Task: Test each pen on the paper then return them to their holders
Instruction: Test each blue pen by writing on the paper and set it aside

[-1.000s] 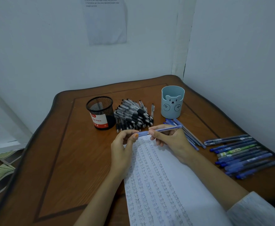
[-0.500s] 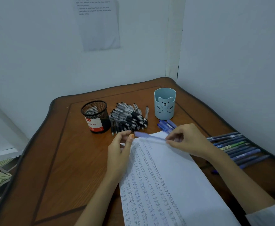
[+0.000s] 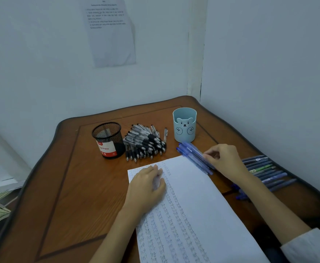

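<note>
So, L hand [image 3: 146, 186] flat on scribbled paper [image 3: 195, 202].

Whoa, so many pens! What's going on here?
Someone is trying out pens on the paper, which is covered in rows of the word "test". The left hand lies flat on the paper. The right hand has its fingers at the blue pens beside the bear cup; whether it grips one is unclear. The black pens lie piled between the bear cup and the mesh holder, not yet put away.
</note>
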